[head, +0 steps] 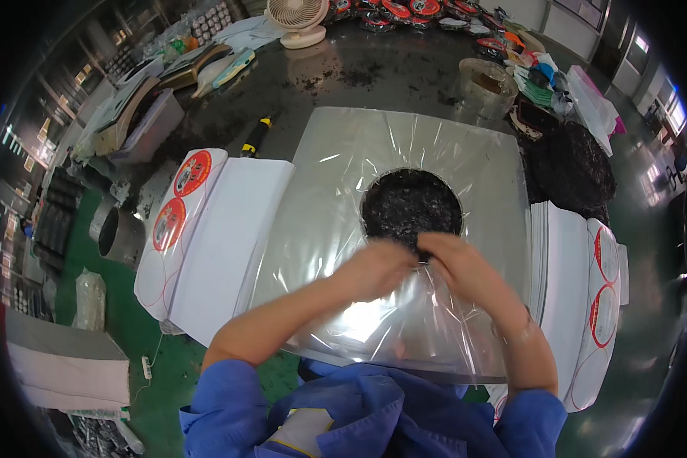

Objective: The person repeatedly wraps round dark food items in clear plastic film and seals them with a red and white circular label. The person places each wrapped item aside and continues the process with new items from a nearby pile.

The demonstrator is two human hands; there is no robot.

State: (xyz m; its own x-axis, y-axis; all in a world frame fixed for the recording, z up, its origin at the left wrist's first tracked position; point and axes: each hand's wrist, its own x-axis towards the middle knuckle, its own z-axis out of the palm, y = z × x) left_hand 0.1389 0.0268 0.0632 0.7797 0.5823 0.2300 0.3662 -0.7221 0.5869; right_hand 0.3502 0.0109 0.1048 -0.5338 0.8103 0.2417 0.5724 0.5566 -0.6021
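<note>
A round cake of dark, matted material, seemingly dried seaweed point(409, 200), lies on clear plastic film point(326, 189). Creases in the film radiate out from around it. My left hand point(378, 270) is at the near rim of the cake, blurred, with its fingertips bent inward. Beside it, my right hand point(464, 266) has its fingers curled at the same near edge, the fingertips over the dark surface. Whether either hand pinches film or dark material is hidden by the blur and the fingers.
Printed label sheets with red circles point(169, 223) and white paper point(229, 229) lie left; another paper stack point(561, 269) is right. Beyond are a yellow-black utility knife point(256, 137), a translucent tub point(488, 86), dark round cakes point(572, 166) and a fan point(297, 17). A metal cylinder point(120, 235) is at left.
</note>
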